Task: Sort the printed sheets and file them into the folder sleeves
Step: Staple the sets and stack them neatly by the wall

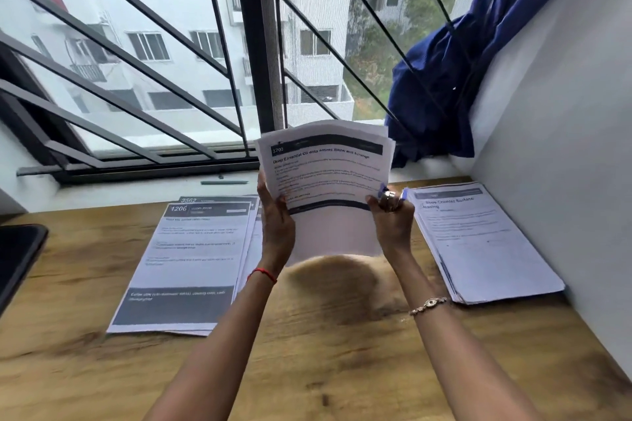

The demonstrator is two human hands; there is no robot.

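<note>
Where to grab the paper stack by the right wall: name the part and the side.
Set down the held sheets first. Grip the right stack at its near left corner, coming from the left: it lies flat, its right edge close beside the wall, and its left edges look stepped, offering a lip.

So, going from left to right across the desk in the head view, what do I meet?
Dark flat device → left pile of sheets → left hand → held sheets → right hand → right pile of sheets.
</note>
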